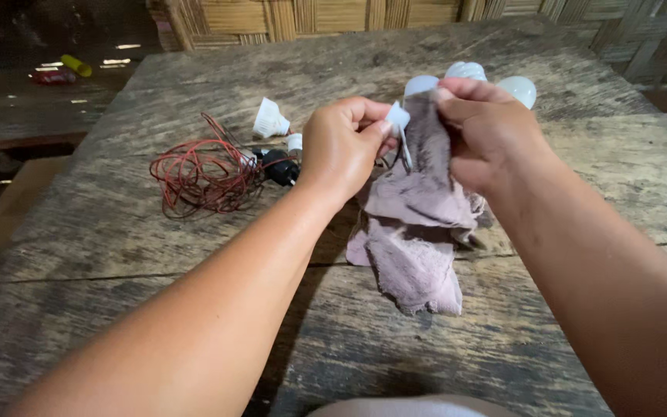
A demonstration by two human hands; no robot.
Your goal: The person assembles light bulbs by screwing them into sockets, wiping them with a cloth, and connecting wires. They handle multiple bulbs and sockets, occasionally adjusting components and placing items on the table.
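left hand curled, fingers pinched narrow on a small white plastic bulb fitting with thin metal prongs hanging below it. right hand closed on the upper edge of a worn mauve terry cloth, fingers pressing the cloth against the fitting, apparently so the fabric can rub it; the rest of the cloth hangs down to the weathered grey plank table. fitting sits mid-table, raised between both hands. far side, partly hidden by the right hand: three white round bulbs. left of the hands: tangled red wire coil, black plug socket, white ribbed bulb base. nothing blocks the hands.
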